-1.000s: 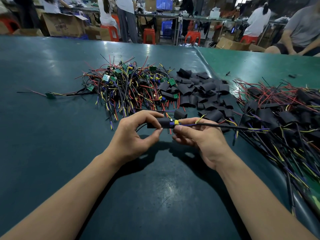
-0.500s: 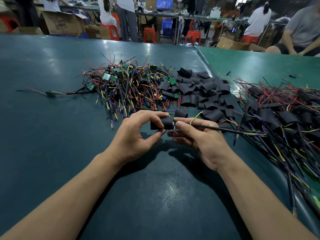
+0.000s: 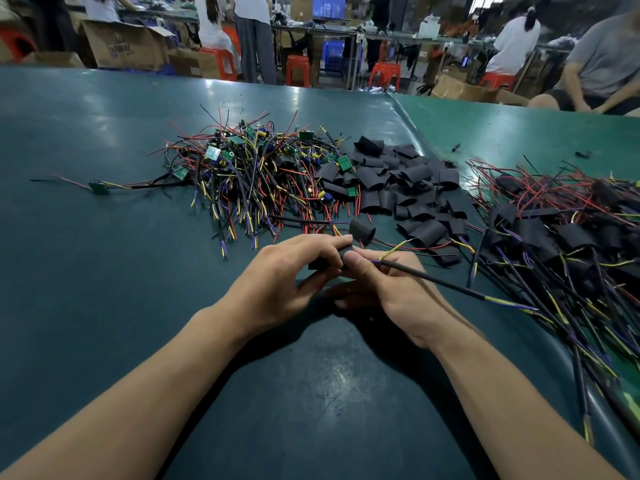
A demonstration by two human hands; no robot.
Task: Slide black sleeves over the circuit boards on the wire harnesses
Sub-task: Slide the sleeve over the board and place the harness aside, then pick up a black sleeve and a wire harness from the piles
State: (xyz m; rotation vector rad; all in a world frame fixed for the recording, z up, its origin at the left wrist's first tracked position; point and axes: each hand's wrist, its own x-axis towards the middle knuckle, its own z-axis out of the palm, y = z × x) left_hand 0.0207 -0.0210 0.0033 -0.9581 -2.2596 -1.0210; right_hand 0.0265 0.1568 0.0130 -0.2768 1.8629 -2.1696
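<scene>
My left hand [image 3: 277,275] pinches a black sleeve [image 3: 320,263] between thumb and fingers just above the green table. My right hand [image 3: 388,289] meets it from the right, thumb against the sleeve's end, and grips the wire harness [image 3: 443,282] whose black cable runs off to the right. The circuit board is hidden inside the sleeve. A pile of bare harnesses with green boards [image 3: 249,171] lies beyond the hands. Loose black sleeves [image 3: 405,188] are heaped to its right.
A heap of sleeved harnesses [image 3: 561,237] fills the right side of the table. One stray harness [image 3: 98,187] lies far left. A lone sleeve [image 3: 362,232] stands just behind my fingers. A seam in the table cover [image 3: 412,129] runs back right. People sit and stand behind.
The blue and yellow parts of the board, visible a second ago, have vanished into the sleeve. My hands have drawn together, right thumb now against the sleeve end.
</scene>
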